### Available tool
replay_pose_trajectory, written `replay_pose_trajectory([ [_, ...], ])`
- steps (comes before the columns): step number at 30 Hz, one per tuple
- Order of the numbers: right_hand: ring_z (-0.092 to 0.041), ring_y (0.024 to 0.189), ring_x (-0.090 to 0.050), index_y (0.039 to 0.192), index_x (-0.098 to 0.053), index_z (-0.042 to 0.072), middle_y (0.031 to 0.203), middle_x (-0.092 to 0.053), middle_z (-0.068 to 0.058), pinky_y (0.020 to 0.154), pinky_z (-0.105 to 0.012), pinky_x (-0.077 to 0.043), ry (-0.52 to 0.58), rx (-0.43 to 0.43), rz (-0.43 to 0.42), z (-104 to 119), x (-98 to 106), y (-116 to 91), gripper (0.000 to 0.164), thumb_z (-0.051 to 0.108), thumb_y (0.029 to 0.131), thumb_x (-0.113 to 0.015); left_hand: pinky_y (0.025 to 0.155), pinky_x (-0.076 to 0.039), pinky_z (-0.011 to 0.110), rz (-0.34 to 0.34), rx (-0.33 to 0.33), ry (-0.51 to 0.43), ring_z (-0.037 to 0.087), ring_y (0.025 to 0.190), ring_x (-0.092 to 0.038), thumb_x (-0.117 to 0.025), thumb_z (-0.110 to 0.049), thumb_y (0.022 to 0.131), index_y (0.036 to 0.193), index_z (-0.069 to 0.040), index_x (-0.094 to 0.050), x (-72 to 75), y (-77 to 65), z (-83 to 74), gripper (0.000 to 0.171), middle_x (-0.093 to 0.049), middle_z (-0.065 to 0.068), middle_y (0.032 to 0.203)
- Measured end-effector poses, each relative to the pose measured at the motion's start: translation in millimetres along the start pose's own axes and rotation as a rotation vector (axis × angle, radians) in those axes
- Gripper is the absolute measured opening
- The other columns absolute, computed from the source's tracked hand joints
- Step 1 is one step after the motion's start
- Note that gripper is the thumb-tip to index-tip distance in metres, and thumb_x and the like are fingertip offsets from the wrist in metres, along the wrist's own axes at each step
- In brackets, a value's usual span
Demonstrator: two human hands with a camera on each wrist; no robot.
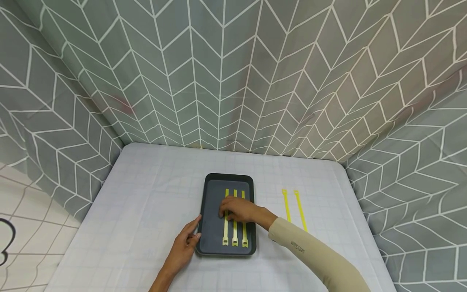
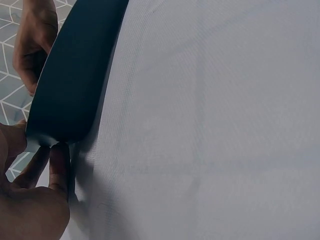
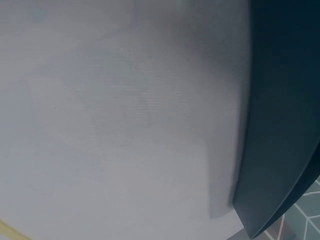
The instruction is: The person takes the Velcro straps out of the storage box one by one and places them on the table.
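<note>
While a Pale Table (image 1: 146,227) Spreads Wide, a Dark Tray (image 1: 211,233) Takes Centre Stage

The left hand (image 1: 184,245) pinches the tray's left rim between thumb and fingers. The right hand (image 1: 238,208) is over the tray, fingers bent down at the leftmost of three yellow strips (image 1: 234,234) lying inside; whether it grips, I cannot tell! Two more yellow strips (image 1: 300,210) lie on the table to the right.

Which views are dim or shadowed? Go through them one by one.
Head view: fairly bright and even, lines of the chevron-patterned curtain fanning outward; left wrist view: dimmer, left hand dark, shadow on the white tablecloth beside the tray; right wrist view: also dim, shadow along the tray's wall, yellow strap soft-edged in the lower left corner.
</note>
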State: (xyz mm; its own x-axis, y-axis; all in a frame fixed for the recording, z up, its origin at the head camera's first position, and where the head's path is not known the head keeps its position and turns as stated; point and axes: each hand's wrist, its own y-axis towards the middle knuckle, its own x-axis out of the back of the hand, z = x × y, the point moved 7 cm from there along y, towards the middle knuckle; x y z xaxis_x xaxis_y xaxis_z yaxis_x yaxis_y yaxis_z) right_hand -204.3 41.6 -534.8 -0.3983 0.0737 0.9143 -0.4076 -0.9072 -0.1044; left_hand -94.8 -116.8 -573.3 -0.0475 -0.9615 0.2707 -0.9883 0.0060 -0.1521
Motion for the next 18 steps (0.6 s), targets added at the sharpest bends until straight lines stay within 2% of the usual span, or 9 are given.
replay_pose_trajectory([
  [8, -0.013, 0.108, -0.058, 0.101, -0.074, 0.018, 0.108, -0.067, 0.005, 0.099, -0.026, -0.046, -0.055, 0.050, 0.014, 0.5, -2.5, 2.7, 0.016, 0.012, 0.087, -0.078, 0.079, -0.049, 0.021, 0.005, 0.022, -0.003, 0.013, 0.092, -0.057, -0.060, 0.001, 0.098, 0.151, -0.017, -0.047, -1.2, 0.2, 0.5, 0.058, -0.046, 0.010, 0.152],
  [18, -0.012, 0.102, -0.058, 0.092, -0.073, 0.020, 0.103, -0.067, 0.007, 0.093, -0.025, -0.048, -0.141, 0.098, 0.000, 5.3, -4.3, 4.6, 0.013, 0.008, 0.087, -0.077, 0.077, -0.049, 0.022, 0.007, -0.010, 0.021, 0.013, 0.086, -0.057, -0.061, 0.001, 0.097, 0.151, -0.015, -0.047, -1.0, 0.5, 0.6, 0.058, -0.048, 0.011, 0.151],
])
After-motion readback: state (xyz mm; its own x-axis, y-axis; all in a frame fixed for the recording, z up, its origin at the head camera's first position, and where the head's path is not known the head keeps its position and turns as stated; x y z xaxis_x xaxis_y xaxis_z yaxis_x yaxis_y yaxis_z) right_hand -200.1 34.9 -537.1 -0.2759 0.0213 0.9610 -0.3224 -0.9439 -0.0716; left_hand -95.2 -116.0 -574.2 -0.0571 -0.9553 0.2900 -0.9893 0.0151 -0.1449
